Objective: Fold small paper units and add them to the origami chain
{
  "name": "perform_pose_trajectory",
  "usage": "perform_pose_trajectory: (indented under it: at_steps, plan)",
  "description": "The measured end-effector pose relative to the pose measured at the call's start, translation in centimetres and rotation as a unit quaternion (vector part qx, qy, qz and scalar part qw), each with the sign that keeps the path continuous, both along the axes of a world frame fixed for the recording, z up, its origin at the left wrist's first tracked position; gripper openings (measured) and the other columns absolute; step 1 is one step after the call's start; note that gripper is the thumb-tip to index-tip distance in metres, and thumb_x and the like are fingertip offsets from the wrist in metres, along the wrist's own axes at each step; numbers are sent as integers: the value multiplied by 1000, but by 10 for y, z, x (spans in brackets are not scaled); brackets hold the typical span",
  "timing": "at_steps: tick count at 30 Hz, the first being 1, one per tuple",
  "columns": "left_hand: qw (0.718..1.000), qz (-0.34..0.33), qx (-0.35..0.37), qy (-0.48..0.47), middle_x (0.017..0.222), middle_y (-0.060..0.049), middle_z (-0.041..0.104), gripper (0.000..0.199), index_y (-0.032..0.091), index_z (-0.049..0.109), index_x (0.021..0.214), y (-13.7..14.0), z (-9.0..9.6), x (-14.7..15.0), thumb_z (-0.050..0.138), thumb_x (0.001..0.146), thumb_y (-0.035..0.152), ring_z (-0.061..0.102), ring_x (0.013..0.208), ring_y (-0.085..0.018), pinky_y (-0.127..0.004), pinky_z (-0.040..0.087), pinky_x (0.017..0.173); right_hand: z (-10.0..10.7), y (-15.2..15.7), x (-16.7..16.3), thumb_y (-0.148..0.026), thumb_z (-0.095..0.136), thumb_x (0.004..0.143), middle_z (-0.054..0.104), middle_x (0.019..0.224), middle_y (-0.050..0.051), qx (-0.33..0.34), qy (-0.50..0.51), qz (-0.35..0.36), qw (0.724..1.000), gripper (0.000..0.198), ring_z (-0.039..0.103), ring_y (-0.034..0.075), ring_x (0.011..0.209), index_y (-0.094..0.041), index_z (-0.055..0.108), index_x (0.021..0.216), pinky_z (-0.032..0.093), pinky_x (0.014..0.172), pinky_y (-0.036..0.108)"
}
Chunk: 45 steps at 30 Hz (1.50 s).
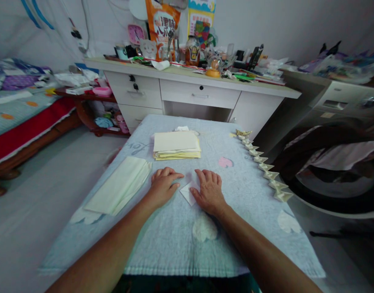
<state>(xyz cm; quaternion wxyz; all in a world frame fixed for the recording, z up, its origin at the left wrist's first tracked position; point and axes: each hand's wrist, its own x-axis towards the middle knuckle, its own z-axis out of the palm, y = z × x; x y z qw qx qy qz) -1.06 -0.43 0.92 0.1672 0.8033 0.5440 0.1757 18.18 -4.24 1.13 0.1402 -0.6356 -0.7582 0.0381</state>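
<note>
A small folded square of white paper (pixel 186 194) lies on the blue cloth between my hands. My right hand (pixel 209 191) rests over its right part, thumb on the paper and fingers spread on the cloth. To the left of it, apart from the paper, my left hand (pixel 165 185) lies with its index finger and thumb stretched toward it. Beside my left arm is a pile of long pale sheets (pixel 116 185). Beyond my hands sits a stack of cream and yellow paper (pixel 176 144). A row of folded paper pieces (pixel 268 171) runs along the table's right side.
The cloth-covered table (pixel 248 228) stands before a white desk (pixel 202 95) crowded with jars, bags and small items. A washing machine (pixel 336 134) is at the right. A bed (pixel 28 110) and a low wooden shelf (pixel 98 110) are at the left.
</note>
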Motion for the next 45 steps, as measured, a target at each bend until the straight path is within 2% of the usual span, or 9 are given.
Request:
perform_pose_trajectory:
  at_steps: [2,5,8,12,18,24,30,40,45]
  plan:
    - [1000,4,-2,-7,105,-3,57,26,30,68,104,0,1,1,52,84,26,46,102,-24,-39,34,87,0,0,0,-48,50,85,47,127,14,-1,-6,0,1000,60,39,29,113,-20,39,138,23,101,47]
    - [1000,2,0,-9,101,-2,57,17,27,68,92,-1,1,4,54,84,33,47,100,-24,-38,34,85,0,0,0,-49,48,86,46,127,14,-3,-13,3,1000,60,39,30,114,-21,38,138,23,100,47]
    - [1000,-8,14,-1,98,-2,57,17,25,66,83,-2,-1,7,60,79,41,46,98,-24,-37,33,82,0,0,0,-49,48,86,47,126,14,1,-7,4,1000,59,39,30,114,-22,39,137,23,100,48]
    - [1000,-9,22,9,97,-1,57,17,24,63,78,-4,-3,8,63,77,41,46,96,-23,-36,31,80,-1,0,0,-48,51,85,47,125,13,6,0,0,1000,59,39,30,113,-23,40,137,24,100,48]
    - [1000,0,18,9,97,-1,57,13,24,63,76,-5,-2,10,65,76,37,45,95,-22,-36,30,81,-1,-1,0,-48,51,85,48,125,14,8,2,3,1000,60,40,31,112,-23,38,139,24,100,49]
    - [1000,7,22,6,96,-1,56,20,24,62,77,-7,-1,15,66,75,44,45,95,-23,-38,29,83,-2,0,0,-48,51,85,47,126,14,5,5,3,1000,63,39,31,114,-22,37,140,23,100,49]
    - [1000,19,14,13,97,-2,55,18,24,61,77,-7,-2,19,68,73,41,44,95,-24,-38,30,82,-2,1,2,-50,52,84,47,126,14,4,0,1,1000,67,39,31,114,-23,33,143,22,101,51]
    - [1000,17,16,13,96,-1,55,18,25,61,80,-7,-3,18,68,72,39,44,94,-24,-39,29,83,-5,-2,26,-47,55,81,42,135,14,-24,-6,-17,1000,78,34,33,122,-25,21,149,20,103,56]
    - [1000,16,14,7,97,-1,56,17,26,62,81,-7,-4,19,69,71,37,44,96,-24,-40,28,86,-4,-2,36,-45,56,81,39,137,14,-43,-1,-9,999,80,33,32,124,-25,19,149,20,103,54]
